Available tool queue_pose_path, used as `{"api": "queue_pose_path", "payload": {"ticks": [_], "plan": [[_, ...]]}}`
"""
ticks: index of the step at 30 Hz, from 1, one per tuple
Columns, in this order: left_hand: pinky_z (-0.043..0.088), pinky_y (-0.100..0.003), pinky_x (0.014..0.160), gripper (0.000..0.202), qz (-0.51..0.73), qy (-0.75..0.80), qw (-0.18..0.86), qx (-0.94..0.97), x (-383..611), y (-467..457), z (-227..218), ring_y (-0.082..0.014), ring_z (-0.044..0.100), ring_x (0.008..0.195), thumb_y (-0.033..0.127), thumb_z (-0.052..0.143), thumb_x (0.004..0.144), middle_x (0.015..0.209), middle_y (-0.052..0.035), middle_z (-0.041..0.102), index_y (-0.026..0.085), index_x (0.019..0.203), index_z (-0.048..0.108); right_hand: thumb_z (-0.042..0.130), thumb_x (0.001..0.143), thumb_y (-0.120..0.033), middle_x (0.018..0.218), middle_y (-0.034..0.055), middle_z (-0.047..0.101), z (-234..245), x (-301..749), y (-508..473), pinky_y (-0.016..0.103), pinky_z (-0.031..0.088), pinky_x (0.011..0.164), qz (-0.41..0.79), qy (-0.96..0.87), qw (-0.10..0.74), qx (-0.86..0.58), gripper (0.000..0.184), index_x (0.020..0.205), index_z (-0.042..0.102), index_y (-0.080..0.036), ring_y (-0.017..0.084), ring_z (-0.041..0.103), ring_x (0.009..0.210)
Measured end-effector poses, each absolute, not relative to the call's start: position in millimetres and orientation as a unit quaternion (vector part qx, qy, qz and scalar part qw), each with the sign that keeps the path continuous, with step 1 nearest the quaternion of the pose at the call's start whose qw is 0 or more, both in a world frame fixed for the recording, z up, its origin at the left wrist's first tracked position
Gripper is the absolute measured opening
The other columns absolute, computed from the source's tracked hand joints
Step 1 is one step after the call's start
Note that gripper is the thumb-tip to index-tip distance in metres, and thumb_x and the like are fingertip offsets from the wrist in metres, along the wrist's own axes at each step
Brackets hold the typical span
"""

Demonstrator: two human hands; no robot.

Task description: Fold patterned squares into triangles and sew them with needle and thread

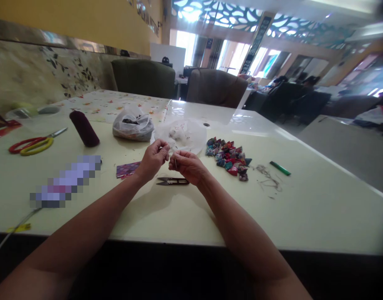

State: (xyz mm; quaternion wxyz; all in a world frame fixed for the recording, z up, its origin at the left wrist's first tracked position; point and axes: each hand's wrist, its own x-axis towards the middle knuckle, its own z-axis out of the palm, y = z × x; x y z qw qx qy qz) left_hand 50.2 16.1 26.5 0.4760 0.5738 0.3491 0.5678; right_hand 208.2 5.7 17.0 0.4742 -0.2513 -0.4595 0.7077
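Above the middle of the table, my left hand [155,156] and my right hand [187,165] are close together with their fingertips pinched. A thin needle [175,163] points down from the fingers of my right hand. What the left fingertips pinch is too small to make out. Below the right hand lies a pair of thread snips [172,181], blades to the left. Behind both hands sits a white plastic bag [190,135] with white fluffy stuffing [178,134] on it. Folded patterned fabric [127,169] lies left of my left wrist.
At right lie small patterned fabric pieces [229,156], thread scraps [269,179] and a green-handled tool [280,168]. Leftward are a dark purple thread cone [84,128], red-and-yellow scissors [35,145], a blurred-out device [68,181] with a cable, and a filled clear bag [133,125]. Chairs stand behind.
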Motion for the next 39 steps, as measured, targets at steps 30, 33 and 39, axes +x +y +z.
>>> {"api": "queue_pose_path", "payload": {"ticks": [30, 33, 39], "plan": [[0.021, -0.028, 0.048, 0.02, 0.699, 0.421, 0.222, 0.534, -86.7, 13.9, 102.3, -0.0052, 0.033, 0.047, 0.027, 0.062, 0.098, 0.067, 0.0076, 0.052, 0.02, 0.084, 0.048, 0.082, 0.067, -0.039, 0.061, -0.0058, 0.05, 28.9, 225.3, 18.0, 0.029, 0.045, 0.068, 0.581, -0.494, 0.571, -0.304, 0.032, 0.073, 0.057, -0.02, 0.009, 0.047, 0.06], [0.021, -0.028, 0.05, 0.019, 0.667, 0.447, 0.222, 0.553, -111.5, 8.0, 107.1, -0.006, 0.036, 0.05, 0.023, 0.063, 0.098, 0.066, 0.0073, 0.054, 0.02, 0.084, 0.049, 0.079, 0.069, -0.04, 0.066, -0.003, 0.055, 24.7, 215.3, 19.6, 0.03, 0.044, 0.072, 0.504, -0.545, 0.577, -0.34, 0.029, 0.07, 0.06, -0.018, 0.012, 0.053, 0.066], [0.024, -0.027, 0.05, 0.017, 0.637, 0.496, 0.187, 0.56, -156.1, -1.6, 112.7, -0.0063, 0.037, 0.051, 0.015, 0.057, 0.101, 0.066, 0.0068, 0.055, 0.017, 0.084, 0.052, 0.071, 0.076, -0.038, 0.067, -0.0018, 0.055, 18.0, 197.9, 41.2, 0.031, 0.045, 0.069, 0.361, -0.579, 0.604, -0.412, 0.022, 0.07, 0.061, -0.019, 0.014, 0.053, 0.069]]}}
